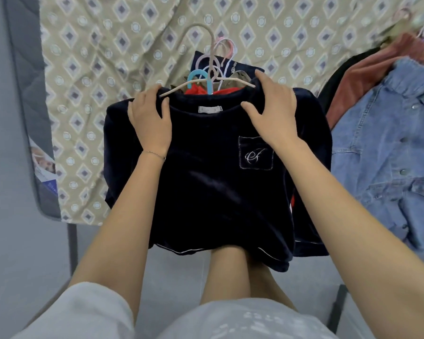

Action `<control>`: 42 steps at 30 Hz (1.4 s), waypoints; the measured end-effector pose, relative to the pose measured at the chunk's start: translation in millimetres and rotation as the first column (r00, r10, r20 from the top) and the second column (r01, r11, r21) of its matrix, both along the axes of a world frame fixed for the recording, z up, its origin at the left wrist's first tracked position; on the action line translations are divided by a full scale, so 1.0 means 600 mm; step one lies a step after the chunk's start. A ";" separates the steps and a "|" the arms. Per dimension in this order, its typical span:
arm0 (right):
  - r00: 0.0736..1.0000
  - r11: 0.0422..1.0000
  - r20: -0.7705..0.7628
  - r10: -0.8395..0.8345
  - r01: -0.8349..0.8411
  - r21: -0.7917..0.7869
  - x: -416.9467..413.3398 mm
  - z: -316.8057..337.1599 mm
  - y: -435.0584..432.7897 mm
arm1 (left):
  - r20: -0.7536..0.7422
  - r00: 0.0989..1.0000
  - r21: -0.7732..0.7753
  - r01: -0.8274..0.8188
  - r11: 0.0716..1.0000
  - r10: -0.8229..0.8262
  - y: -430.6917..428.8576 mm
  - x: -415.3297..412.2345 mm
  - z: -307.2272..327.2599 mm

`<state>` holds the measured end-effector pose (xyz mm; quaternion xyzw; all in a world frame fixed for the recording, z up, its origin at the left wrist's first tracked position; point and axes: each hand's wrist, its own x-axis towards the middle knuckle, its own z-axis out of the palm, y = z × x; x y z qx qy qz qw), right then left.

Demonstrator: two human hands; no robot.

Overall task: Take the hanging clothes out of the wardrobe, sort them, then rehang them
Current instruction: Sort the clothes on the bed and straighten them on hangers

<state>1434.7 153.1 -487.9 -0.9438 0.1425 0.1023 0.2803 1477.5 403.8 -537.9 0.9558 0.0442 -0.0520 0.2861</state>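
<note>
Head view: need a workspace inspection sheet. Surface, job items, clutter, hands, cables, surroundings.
Surface: patterned bed cover, creased, over a grey mattress.
Job's things: dark navy top on a beige hanger, held above a pile with a red garment and a blue hanger hook; denim shirt and rust garment lie to the right.
Clutter: printed sheet at the mattress edge, too blurred to read.
Grippers: left hand and right hand each grip a shoulder of the top.
Cables: nothing seen.
Surroundings: grey floor, dark bed leg.
</note>
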 end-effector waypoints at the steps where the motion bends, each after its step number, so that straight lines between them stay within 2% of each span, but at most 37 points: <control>1: 1.000 0.999 -0.004 0.018 -0.018 -0.027 -0.007 -0.004 -0.003 | -0.022 1.000 0.035 0.019 0.999 -0.018 -0.003 -0.001 -0.001; 5: 1.000 0.998 0.015 0.012 -0.012 -0.057 -0.040 -0.003 -0.016 | -0.099 0.994 0.137 0.055 0.989 -0.042 -0.025 -0.018 0.008; 12: 0.999 0.997 -0.033 -0.026 0.024 -0.074 -0.128 0.015 -0.075 | -0.081 0.984 0.122 0.167 0.978 -0.158 -0.116 -0.099 0.044; 17: 1.000 0.997 -0.027 -0.015 0.013 -0.074 -0.195 0.022 -0.159 | -0.065 0.967 0.154 0.254 0.955 -0.247 -0.221 -0.171 0.064; 23: 0.998 0.997 -0.053 0.029 -0.033 -0.075 -0.289 0.036 -0.320 | -0.044 0.931 0.305 0.358 0.883 -0.362 -0.385 -0.276 0.080; 29: 0.994 0.997 -0.100 0.042 -0.048 -0.060 -0.374 0.061 -0.478 | -0.105 0.973 0.255 0.226 0.940 -0.205 -0.572 -0.382 0.083; 33: 0.994 0.998 -0.106 0.013 -0.020 -0.064 -0.399 0.050 -0.562 | -0.155 0.966 0.218 0.239 0.946 -0.208 -0.670 -0.425 0.068; 42: 0.984 0.993 -0.153 -0.086 0.073 -0.093 -0.368 -0.054 -0.700 | -0.140 0.967 0.102 0.226 0.969 -0.211 -0.774 -0.362 -0.025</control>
